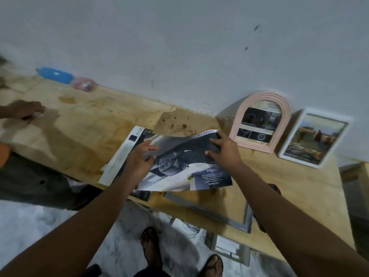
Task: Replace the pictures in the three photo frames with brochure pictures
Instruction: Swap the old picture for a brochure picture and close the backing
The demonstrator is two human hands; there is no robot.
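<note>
Pinching brochure (179, 162) with left hand (139, 159) and right hand (224, 150), seemingly sizing it (for frame (217, 215) below); next, likely tearing and trimming to fit.

Glossy paper brochure (179, 160) on a stained, matt plywood table (79, 124); ridged pink plastic frame (261, 120)

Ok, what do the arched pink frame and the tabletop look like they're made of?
Arched pink frame: probably moulded plastic, matte, going by its even colour and ribbed rim. Tabletop: bare plywood or similar unfinished wood, pale grain with brown stains.
</note>
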